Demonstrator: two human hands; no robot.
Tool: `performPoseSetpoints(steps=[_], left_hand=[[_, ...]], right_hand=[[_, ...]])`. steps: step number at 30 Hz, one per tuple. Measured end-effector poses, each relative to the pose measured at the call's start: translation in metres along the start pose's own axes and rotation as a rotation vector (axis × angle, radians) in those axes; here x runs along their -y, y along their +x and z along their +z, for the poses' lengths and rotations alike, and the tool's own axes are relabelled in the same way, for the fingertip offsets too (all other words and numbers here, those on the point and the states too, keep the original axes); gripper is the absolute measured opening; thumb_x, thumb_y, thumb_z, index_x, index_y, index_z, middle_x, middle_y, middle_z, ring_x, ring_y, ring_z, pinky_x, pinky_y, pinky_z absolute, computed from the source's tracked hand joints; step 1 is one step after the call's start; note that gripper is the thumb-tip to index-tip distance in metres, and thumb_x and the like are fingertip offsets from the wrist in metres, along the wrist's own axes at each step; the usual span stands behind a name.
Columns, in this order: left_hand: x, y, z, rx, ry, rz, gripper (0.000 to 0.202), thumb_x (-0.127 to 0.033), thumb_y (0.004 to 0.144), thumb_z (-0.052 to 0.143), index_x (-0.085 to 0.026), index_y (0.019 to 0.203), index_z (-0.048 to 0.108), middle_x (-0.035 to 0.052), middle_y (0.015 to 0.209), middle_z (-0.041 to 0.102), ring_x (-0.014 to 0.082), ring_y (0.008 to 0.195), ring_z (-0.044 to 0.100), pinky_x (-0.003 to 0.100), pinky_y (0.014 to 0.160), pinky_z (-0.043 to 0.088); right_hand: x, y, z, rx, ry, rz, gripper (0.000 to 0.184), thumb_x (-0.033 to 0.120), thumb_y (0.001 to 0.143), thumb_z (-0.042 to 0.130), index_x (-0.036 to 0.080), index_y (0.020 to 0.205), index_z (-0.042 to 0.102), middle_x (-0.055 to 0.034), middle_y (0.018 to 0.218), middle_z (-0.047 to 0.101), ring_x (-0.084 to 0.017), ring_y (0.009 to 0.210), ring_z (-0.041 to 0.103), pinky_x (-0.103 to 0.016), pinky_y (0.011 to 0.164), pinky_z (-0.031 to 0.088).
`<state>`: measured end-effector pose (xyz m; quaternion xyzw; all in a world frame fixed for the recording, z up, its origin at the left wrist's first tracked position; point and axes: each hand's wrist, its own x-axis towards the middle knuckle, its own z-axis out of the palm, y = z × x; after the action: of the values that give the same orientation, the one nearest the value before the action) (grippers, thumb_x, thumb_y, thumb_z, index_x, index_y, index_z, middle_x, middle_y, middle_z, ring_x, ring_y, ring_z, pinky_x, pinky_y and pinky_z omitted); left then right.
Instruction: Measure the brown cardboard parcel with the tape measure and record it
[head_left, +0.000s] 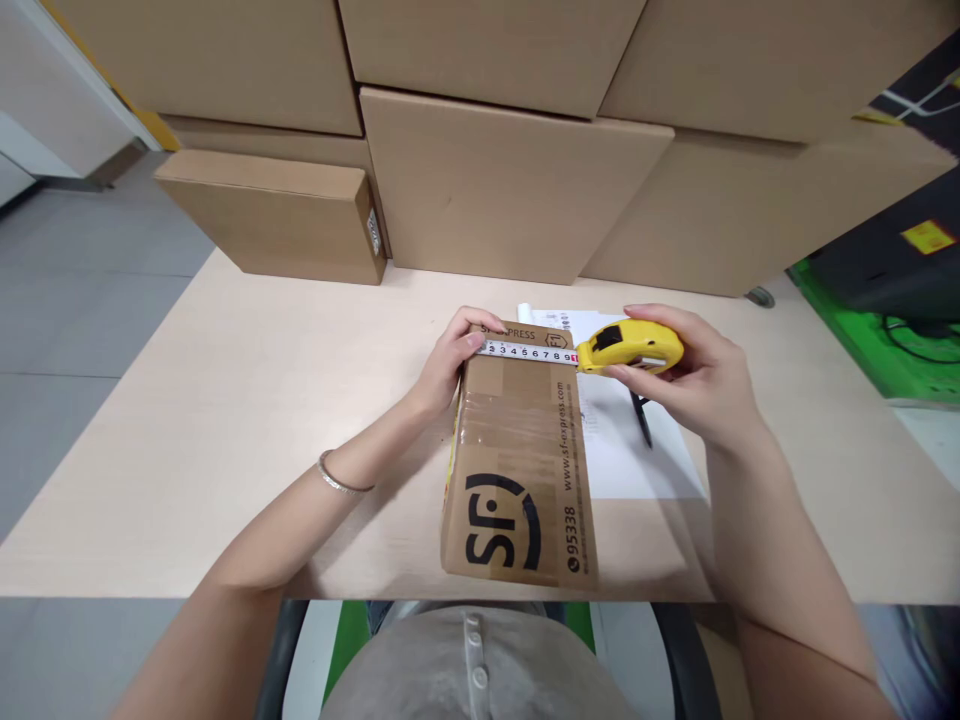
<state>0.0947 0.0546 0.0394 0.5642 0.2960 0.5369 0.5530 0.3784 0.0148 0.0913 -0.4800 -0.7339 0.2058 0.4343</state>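
Observation:
A brown cardboard box (517, 450) printed with "SF" and "EXPRESS" lies on the table in front of me. Across its far end runs the white blade of a tape measure (637, 347), which has a yellow case. My right hand (701, 370) is wrapped round that case, just past the box's right edge. At the far left edge of the box, my left hand (459, 350) pinches the blade's end against the cardboard, thumb on top. Numbers up to about 9 show, then a red mark beside the case.
Under the box's right side lies a white paper sheet (645, 470) with a black pen (641, 418) on it. Large cardboard boxes (495, 190) line the table's (300, 400) back edge, a smaller closed box (300, 220) at left. Dark equipment (892, 270) stands at right.

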Motion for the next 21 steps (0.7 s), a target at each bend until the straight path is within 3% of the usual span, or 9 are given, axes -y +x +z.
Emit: performPoseSetpoints(steps=[6,9,14,17,21], left_hand=[[0.004,0.000,-0.004,0.001,-0.001,0.013,0.026,-0.054,0.086,0.062,-0.029,0.092,0.064,0.0046,0.105,0.062,0.0269,0.104,0.060,0.047,0.097,0.051],[0.006,0.000,-0.006,-0.018,-0.020,0.026,0.024,-0.053,0.087,0.060,-0.029,0.092,0.064,0.0045,0.102,0.062,0.0267,0.100,0.061,0.047,0.093,0.052],[0.003,-0.004,-0.001,0.000,-0.014,0.006,0.023,-0.051,0.089,0.058,-0.029,0.096,0.065,0.0041,0.104,0.065,0.0265,0.102,0.063,0.046,0.096,0.052],[0.005,-0.003,0.002,-0.005,-0.018,0.003,0.030,-0.055,0.089,0.059,-0.027,0.098,0.067,0.0047,0.107,0.069,0.0276,0.109,0.064,0.046,0.102,0.051],[0.007,-0.003,-0.003,-0.026,0.051,0.092,0.046,-0.061,0.100,0.045,-0.027,0.121,0.068,0.0071,0.132,0.070,0.0293,0.129,0.062,0.049,0.114,0.047]], right_hand=[[0.017,0.008,-0.004,0.052,0.005,-0.006,0.050,0.041,0.080,0.090,0.039,0.127,0.076,-0.0033,0.123,0.078,-0.021,0.083,0.071,-0.034,0.058,0.054],[0.033,0.017,-0.003,0.048,0.002,0.022,0.055,0.046,0.080,0.088,0.040,0.132,0.073,-0.0033,0.113,0.078,-0.021,0.074,0.067,-0.033,0.052,0.047],[0.050,0.033,0.007,0.125,0.013,-0.012,0.039,0.049,0.081,0.088,0.033,0.114,0.076,-0.0034,0.107,0.078,-0.022,0.079,0.068,-0.036,0.062,0.053],[0.056,0.041,0.024,0.210,-0.016,-0.070,0.041,0.056,0.081,0.086,0.030,0.110,0.073,-0.0034,0.104,0.078,-0.023,0.083,0.070,-0.037,0.070,0.054],[0.064,0.048,0.047,0.218,-0.134,-0.103,0.048,0.064,0.080,0.084,0.029,0.110,0.070,-0.0028,0.093,0.076,-0.024,0.077,0.070,-0.037,0.072,0.052]])
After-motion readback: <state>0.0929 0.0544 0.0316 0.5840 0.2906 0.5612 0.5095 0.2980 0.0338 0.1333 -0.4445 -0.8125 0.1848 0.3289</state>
